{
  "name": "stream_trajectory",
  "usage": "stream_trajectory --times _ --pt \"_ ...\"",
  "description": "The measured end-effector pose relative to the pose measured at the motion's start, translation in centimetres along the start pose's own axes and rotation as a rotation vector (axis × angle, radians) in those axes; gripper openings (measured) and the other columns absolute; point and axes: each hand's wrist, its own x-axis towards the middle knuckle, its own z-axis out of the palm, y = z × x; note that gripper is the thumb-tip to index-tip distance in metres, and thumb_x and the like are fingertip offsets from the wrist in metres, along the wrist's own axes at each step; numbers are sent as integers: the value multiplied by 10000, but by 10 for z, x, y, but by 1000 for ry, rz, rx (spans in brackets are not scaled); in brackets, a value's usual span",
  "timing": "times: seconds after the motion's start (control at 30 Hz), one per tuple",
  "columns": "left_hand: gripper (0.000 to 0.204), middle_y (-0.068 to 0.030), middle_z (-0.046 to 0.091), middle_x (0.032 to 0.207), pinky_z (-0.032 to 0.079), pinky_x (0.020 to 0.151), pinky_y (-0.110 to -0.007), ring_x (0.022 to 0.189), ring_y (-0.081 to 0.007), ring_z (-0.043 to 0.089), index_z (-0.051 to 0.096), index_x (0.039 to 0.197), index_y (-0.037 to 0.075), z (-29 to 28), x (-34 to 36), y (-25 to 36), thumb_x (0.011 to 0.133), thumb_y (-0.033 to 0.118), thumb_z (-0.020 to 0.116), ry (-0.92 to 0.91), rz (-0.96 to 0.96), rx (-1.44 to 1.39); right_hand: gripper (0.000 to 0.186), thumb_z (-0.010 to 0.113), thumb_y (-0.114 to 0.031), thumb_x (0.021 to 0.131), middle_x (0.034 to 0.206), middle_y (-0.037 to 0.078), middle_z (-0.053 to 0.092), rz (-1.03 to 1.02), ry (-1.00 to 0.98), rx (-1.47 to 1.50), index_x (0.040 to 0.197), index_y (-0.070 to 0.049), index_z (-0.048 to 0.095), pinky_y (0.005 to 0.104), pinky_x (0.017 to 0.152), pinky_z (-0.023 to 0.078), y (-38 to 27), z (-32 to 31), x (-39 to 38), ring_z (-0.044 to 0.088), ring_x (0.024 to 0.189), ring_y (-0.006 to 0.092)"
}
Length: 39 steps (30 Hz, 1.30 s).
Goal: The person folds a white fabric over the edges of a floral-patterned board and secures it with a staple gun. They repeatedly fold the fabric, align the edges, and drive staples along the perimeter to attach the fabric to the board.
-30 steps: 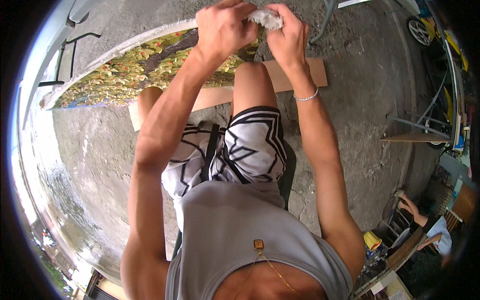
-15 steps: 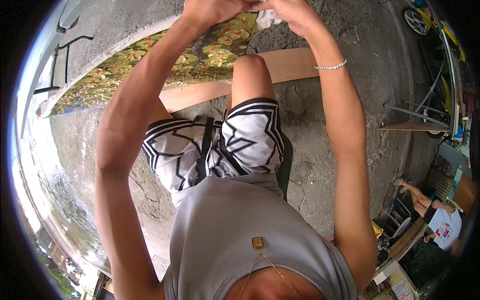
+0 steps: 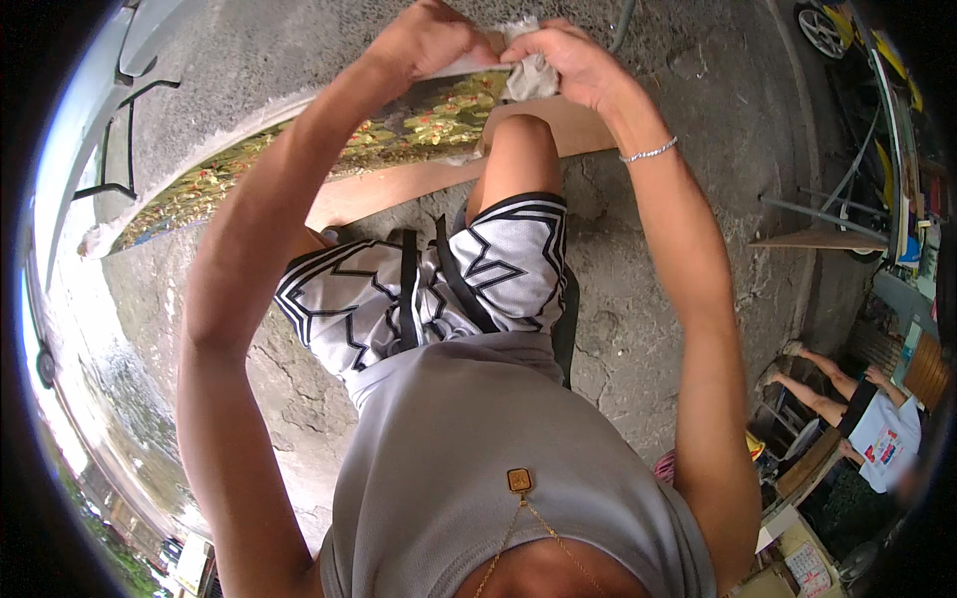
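Note:
A floral painting (image 3: 419, 122), with yellow-green blossoms, red centres and a whitish border, lies at a slant across a tan board (image 3: 389, 192) in front of my legs. At its far edge my left hand (image 3: 434, 42) is closed, fingers curled and pinching the whitish border. Close beside it on the right, my right hand (image 3: 576, 62) is closed around a crumpled off-white cloth (image 3: 532, 78). The cloth hangs against the painting's right end, above my knee. My left forearm covers part of the painting, and some fingertips are hidden.
Cracked concrete floor (image 3: 628, 229) surrounds me. Thin black metal legs (image 3: 130, 140) stand at far left. To the right are a folding metal frame (image 3: 827, 214), a yellow wheeled vehicle (image 3: 825, 32) and a seated person (image 3: 882, 434) in a white shirt.
Both hands have come down nearer to me, and more of the cloth shows. The painting looks narrower, its far edge drawn nearer. At right, the other person's legs have shifted.

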Motion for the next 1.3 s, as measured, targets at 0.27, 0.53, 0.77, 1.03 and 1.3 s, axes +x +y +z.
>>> stream_trajectory --times 0.27,0.53,0.77,1.03,1.3 --pt "219 -110 685 812 514 805 -350 811 -292 651 729 830 139 38 0 -4 741 310 623 240 195 -582 171 580 -173 809 771 82 648 72 59 115 800 -22 660 313 617 494 32 -13 -9 615 698 173" --pt "405 -158 661 1000 489 873 -372 976 -300 616 707 925 79 32 8 23 602 323 713 28 -380 -808 200 702 -170 780 747 122 623 -510 266 -1070 831 15 645 306 598 471 -89 49 -69 582 612 171" --pt "392 -142 663 1067 490 892 -386 1029 -304 619 698 917 59 -5 -13 28 600 291 704 -33 -572 -964 331 668 -274 823 829 134 648 -1276 222 -1228 936 35 633 312 743 488 -208 174 67 636 799 185" --pt "343 -159 677 984 511 847 -392 970 -297 644 724 865 134 53 12 23 593 341 743 327 -317 -924 304 611 -214 736 870 227 660 -1036 180 -1419 914 31 646 409 757 520 -236 264 166 657 826 339" --pt "401 -181 679 979 513 848 -366 953 -332 650 706 920 53 11 -25 41 602 295 734 121 -384 -956 336 561 -225 748 697 225 627 -685 296 -1343 832 92 635 389 578 519 -265 186 43 634 628 315"
